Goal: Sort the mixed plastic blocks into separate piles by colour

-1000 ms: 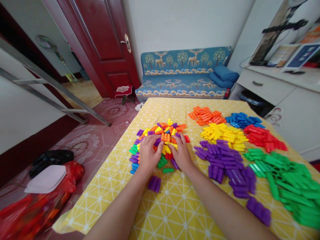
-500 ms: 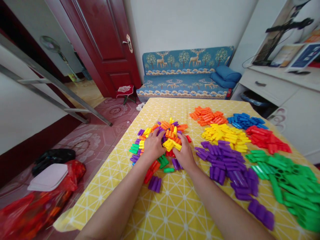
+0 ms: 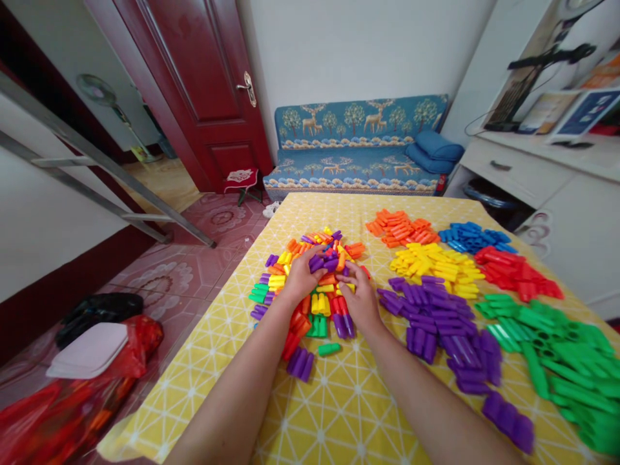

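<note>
A mixed pile of small coloured plastic pieces (image 3: pixel 295 258) lies on the yellow patterned tablecloth (image 3: pixel 339 413). My left hand (image 3: pixel 301 281) reaches into the pile, its fingers curled round several purple pieces (image 3: pixel 323 263) lifted a little above the heap. My right hand (image 3: pixel 359 298) rests on the pile's right side with its fingers bent, touching yellow and red pieces; nothing shows as gripped in it. A loose green piece (image 3: pixel 329 349) and a small purple cluster (image 3: pixel 300 363) lie just in front of my wrists.
Sorted heaps lie to the right: orange (image 3: pixel 400 227), blue (image 3: pixel 472 236), yellow (image 3: pixel 436 261), red (image 3: pixel 516 272), purple (image 3: pixel 445 326), green (image 3: pixel 547 336). A blue sofa (image 3: pixel 358 152) and red door (image 3: pixel 194 90) stand beyond. Red bags (image 3: pixel 72 387) lie on the floor at left.
Both hands have shifted slightly forward within the mixed pile. The left hand has gathered and raised purple pieces; the pile's pieces have been stirred about.
</note>
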The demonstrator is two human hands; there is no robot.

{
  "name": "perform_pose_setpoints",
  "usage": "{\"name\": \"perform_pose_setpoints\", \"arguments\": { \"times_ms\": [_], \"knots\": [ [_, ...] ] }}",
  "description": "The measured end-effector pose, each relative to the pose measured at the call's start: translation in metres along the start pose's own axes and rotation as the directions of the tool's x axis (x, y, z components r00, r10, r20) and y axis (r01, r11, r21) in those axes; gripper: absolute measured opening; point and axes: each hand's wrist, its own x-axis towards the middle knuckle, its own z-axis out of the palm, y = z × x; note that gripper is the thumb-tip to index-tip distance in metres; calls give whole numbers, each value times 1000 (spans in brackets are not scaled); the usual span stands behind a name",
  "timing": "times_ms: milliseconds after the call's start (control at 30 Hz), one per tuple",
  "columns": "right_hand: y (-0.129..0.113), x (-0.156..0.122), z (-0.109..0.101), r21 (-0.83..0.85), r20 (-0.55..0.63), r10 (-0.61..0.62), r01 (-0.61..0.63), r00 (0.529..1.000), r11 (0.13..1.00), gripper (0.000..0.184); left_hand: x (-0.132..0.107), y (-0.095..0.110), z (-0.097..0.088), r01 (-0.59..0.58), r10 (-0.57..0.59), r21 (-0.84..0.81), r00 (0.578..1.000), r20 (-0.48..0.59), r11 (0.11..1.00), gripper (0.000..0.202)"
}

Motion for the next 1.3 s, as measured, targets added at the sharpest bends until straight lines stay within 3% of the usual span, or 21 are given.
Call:
{"name": "perform_pose_setpoints", "arguments": {
  "times_ms": [233, 367, 567, 700, 867, 1067, 1200, 1300],
  "knots": [
    [-5, 0, 0, 75, -31, 34, -32, 999, 997, 51, -3, -3, -6, 79, -77, -44, 996, 45, 996, 33],
    [-2, 1, 0, 116, -49, 15, -9, 999, 993, 47, -1, -11, -2, 64, -57, -108, 996, 68, 992, 32],
    [4, 2, -2, 103, -89, 47, -38, 995, 994, 36, -1, -9, -1, 79, -78, -48, 997, 23, 996, 31],
    [3, 1, -4, 33, -124, 19, -15, 992, 999, 30, -5, 4, -4, 35, -32, -27, 995, 95, 999, 47],
    [-6, 0, -4, -1, -149, -50, 51, 988, 999, 25, -9, 6, -4, 9, -7, -12, 986, 165, 1000, 44],
    [-21, -11, -3, -143, -133, -146, 127, 980, 982, 18, -9, -2, -5, -89, 41, 186, 968, 246, 979, 38],
    [-37, -11, -20, -208, -112, -178, 152, 978, 966, 23, -7, -4, -4, -113, 57, 223, 968, 243, 968, 31],
    [-55, 0, -56, -429, -66, -259, 207, 964, 880, 17, -7, -4, -4, -116, 59, 222, 967, 246, 968, 29]
  ]
}}
